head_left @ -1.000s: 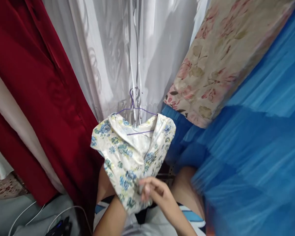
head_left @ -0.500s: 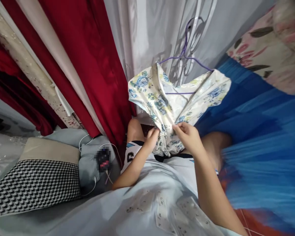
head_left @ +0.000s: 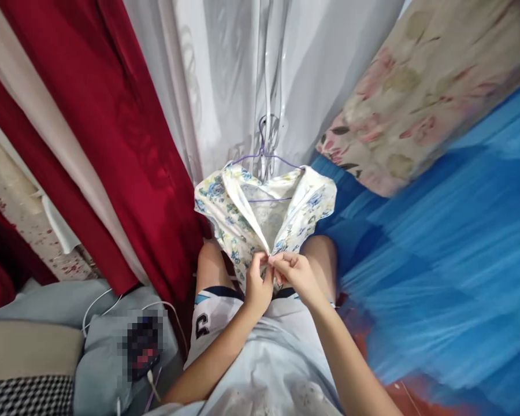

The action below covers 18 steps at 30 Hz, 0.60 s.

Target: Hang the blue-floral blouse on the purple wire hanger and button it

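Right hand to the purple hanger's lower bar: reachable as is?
Probably yes: the lower bar shows inside the open-necked floral garment, with nothing over that stretch. The right hand would likely have to release its pinch on the garment first.

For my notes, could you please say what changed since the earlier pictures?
The left hand moved rightward across the white, blue-flowered cloth garment to meet the right hand at the neckline's base, where their fingers pinch it. It stays on the thin purple hanger.

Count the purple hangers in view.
1. The purple hanger sits in the neck and shoulders of the floral shirt, its hook up against the white cloth. Others may be hidden among the hanging fabrics.
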Tool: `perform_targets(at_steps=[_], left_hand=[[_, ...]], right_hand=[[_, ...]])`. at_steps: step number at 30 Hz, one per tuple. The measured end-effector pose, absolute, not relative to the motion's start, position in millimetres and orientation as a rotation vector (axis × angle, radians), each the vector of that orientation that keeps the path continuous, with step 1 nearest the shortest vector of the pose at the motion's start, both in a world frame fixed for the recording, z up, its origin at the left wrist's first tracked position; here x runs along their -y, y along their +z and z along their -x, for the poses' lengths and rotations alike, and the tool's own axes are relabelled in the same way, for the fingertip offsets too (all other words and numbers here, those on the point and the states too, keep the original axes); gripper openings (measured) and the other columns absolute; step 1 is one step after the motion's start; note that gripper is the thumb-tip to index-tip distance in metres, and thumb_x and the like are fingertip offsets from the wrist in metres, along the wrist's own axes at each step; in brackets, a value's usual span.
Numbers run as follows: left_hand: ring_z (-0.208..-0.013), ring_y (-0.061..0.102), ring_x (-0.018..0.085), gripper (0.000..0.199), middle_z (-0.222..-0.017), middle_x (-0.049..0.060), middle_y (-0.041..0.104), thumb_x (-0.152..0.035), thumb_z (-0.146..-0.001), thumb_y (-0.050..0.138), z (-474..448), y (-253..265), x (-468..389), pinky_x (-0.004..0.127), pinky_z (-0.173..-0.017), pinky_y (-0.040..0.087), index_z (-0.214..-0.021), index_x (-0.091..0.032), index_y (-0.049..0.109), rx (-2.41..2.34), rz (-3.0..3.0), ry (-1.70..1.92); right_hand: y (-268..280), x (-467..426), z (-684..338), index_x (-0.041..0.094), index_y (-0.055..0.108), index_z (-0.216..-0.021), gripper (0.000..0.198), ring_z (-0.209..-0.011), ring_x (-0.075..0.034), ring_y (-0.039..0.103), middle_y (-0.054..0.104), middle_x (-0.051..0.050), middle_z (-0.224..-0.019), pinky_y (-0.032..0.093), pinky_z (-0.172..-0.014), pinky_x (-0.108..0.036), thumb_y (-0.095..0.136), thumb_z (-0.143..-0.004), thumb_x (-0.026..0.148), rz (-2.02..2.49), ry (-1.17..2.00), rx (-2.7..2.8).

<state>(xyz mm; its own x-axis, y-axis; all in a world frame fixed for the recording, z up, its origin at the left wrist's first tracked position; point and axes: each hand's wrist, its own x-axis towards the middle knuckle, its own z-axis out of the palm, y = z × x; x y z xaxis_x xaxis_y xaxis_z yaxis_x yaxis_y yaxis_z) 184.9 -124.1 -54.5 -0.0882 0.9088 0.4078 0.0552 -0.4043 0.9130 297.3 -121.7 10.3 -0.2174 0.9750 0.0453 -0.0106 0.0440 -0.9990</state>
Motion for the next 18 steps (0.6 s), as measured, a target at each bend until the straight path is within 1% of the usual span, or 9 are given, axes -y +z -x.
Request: perform_targets(at_steps=[2, 4, 7, 9, 14, 18], left_hand=[[-0.089, 0.064, 0.025, 0.021, -0.091, 0.009, 0.066, -0.042, -0.097, 0.048, -185, -55, 119, 0.043, -0.084, 0.050, -0.096, -0.023, 0.057, -1.116, -1.572, 1.525], [-0.085, 0.064, 0.027, 0.020, -0.088, 0.010, 0.066, -0.040, -0.096, 0.049, -180, -55, 116, 0.045, -0.079, 0.050, -0.089, -0.024, 0.057, -1.151, -1.654, 1.499], [-0.085, 0.064, 0.029, 0.016, -0.087, 0.011, 0.066, -0.037, -0.095, 0.049, -169, -57, 115, 0.046, -0.077, 0.049, -0.088, -0.025, 0.059, -1.224, -1.739, 1.462], [-0.083, 0.064, 0.029, 0.015, -0.084, 0.010, 0.064, -0.034, -0.094, 0.048, -161, -59, 115, 0.045, -0.075, 0.048, -0.090, -0.026, 0.060, -1.263, -1.806, 1.409], [-0.081, 0.064, 0.025, 0.014, -0.084, 0.009, 0.065, -0.028, -0.095, 0.046, -143, -55, 113, 0.040, -0.072, 0.047, -0.090, -0.026, 0.059, -1.263, -1.917, 1.286], [-0.081, 0.065, 0.022, 0.012, -0.083, 0.007, 0.066, -0.023, -0.093, 0.047, -136, -47, 112, 0.033, -0.073, 0.048, -0.090, -0.023, 0.059, -1.291, -1.955, 1.225]], right_hand=[[12, 118, -301, 0.019, 0.067, -0.067, 0.026, -0.041, -0.012, 0.038, 0.055, 0.001, -0.045, 0.025, -0.044, -0.026, 0.071, -0.077, 0.043, 1.076, 1.342, 1.316], [17, 109, -304, 0.017, 0.067, -0.063, 0.028, -0.041, -0.010, 0.034, 0.052, 0.002, -0.044, 0.023, -0.044, -0.026, 0.073, -0.074, 0.043, 1.053, 1.343, 1.255], [36, 83, -302, 0.018, 0.057, -0.050, 0.037, -0.040, -0.008, 0.031, 0.046, 0.003, -0.041, 0.021, -0.043, -0.025, 0.076, -0.070, 0.042, 0.966, 1.319, 1.202], [57, 61, -296, 0.018, 0.054, -0.047, 0.038, -0.040, -0.007, 0.030, 0.045, 0.003, -0.041, 0.019, -0.041, -0.025, 0.076, -0.069, 0.040, 0.925, 1.271, 1.188], [112, 11, -277, 0.015, 0.059, -0.052, 0.027, -0.038, -0.005, 0.032, 0.046, 0.004, -0.041, 0.020, -0.036, -0.021, 0.076, -0.066, 0.030, 0.846, 1.126, 1.105], [131, -1, -269, 0.012, 0.064, -0.062, 0.014, -0.037, -0.003, 0.033, 0.046, 0.005, -0.042, 0.020, -0.033, -0.016, 0.072, -0.069, 0.020, 0.825, 1.096, 1.018]])
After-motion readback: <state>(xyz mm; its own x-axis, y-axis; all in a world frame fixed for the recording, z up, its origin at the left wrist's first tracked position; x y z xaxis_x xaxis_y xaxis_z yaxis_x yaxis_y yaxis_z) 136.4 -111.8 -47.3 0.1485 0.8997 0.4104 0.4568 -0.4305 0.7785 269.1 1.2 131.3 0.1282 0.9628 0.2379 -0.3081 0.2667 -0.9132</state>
